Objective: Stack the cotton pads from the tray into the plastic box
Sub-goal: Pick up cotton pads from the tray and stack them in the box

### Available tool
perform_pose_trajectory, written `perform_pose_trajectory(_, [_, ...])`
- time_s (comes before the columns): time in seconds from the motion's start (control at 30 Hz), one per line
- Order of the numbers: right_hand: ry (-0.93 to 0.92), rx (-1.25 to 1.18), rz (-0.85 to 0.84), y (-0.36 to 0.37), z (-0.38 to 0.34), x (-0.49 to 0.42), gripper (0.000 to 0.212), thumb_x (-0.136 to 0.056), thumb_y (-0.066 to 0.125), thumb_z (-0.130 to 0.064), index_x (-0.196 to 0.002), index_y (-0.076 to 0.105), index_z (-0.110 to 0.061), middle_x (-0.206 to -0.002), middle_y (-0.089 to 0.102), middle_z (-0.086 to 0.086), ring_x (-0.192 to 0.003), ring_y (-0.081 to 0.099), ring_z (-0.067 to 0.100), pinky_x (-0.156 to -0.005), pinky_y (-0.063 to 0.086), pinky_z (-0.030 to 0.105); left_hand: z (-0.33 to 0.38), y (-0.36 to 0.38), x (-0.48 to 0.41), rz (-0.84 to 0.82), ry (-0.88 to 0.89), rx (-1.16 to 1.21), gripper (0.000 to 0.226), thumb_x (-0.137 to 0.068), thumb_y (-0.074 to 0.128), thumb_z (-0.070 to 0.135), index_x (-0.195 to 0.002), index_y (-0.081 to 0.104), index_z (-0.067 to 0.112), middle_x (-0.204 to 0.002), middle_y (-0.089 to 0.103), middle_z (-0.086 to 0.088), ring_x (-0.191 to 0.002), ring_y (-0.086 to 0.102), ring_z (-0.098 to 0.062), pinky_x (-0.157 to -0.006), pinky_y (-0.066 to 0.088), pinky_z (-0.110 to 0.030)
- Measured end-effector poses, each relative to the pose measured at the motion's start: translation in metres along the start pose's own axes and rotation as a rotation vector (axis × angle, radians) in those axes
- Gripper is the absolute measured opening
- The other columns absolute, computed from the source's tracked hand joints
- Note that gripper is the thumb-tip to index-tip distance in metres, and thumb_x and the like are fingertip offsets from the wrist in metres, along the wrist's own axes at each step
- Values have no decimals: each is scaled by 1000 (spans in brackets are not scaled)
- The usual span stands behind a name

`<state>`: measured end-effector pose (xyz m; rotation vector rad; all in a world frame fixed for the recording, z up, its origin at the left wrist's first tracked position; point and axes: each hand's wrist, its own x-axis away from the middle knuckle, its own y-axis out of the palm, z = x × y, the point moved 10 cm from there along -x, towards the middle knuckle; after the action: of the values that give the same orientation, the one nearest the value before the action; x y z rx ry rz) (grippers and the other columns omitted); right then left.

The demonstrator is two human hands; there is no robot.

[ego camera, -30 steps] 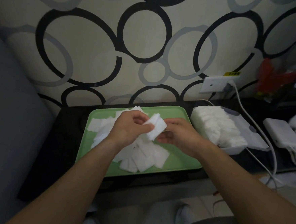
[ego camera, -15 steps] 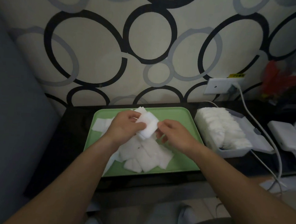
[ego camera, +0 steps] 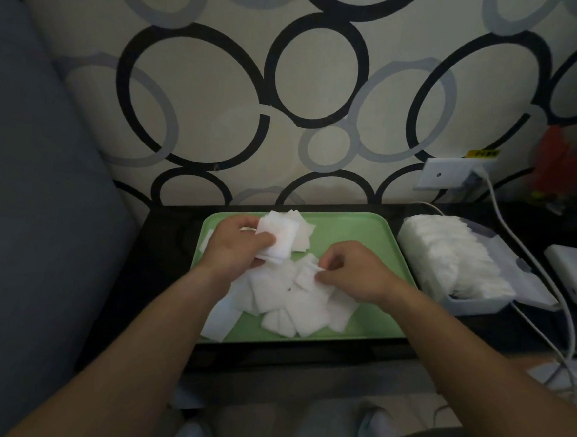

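The left hand grips a stack of pads above the tray — fingers curled, tips hidden. The right hand pinches a pad on the pile — the part-filled box sits beside the tray.

green tray on dark table: loose white cotton pads heaped. left hand grips a small stack of pads; right hand pinches one pad edge. plastic box, just right of tray, packed with pads. white cable alongside.
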<state>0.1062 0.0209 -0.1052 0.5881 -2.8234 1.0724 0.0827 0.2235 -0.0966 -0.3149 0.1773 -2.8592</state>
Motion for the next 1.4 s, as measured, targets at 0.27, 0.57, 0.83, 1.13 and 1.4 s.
perform_pose_trajectory(0.27, [-20,-887,-85,1,-20,5,25,-88,65,4,-112,67,-3,-100,70,15,-88,68,21,-73,59,27,-3,12,10,-37,-18,82,26,-91,69,5,-117,69,6,-103,74,-9,-94,71,-21,-74,61,-26])
perform_pose_trajectory(0.57, [68,-871,102,-4,-10,3,16,-82,75,0,-94,65,0,-97,71,22,-85,71,28,-76,61,36,14,51,23,-142,32,173,25,-88,73,6,-112,72,5,-99,77,-11,-77,72,-10,-71,60,-21])
perform_pose_trajectory(0.83, [86,-715,231,-27,1,11,25,-79,80,-7,-95,62,-1,-85,67,14,-70,67,21,-66,59,31,15,69,24,-136,-28,206,18,-98,59,21,-101,74,12,-105,74,-16,-100,72,-29,-81,61,-35])
perform_pose_trajectory(1.13, [-115,-342,287,-82,-4,30,67,-77,80,-13,-134,52,-30,-115,59,-7,-94,65,12,-83,54,25,35,119,38,-322,91,158,28,-88,70,-1,-114,65,8,-101,77,-10,-94,74,-24,-86,61,-34])
perform_pose_trajectory(1.4, [-147,72,204,-152,12,54,10,-82,76,-15,-92,73,-19,-84,72,-3,-78,65,10,-70,50,25,44,175,47,-363,149,81,22,-85,74,-1,-101,62,7,-82,72,-8,-67,70,-17,-65,56,-25])
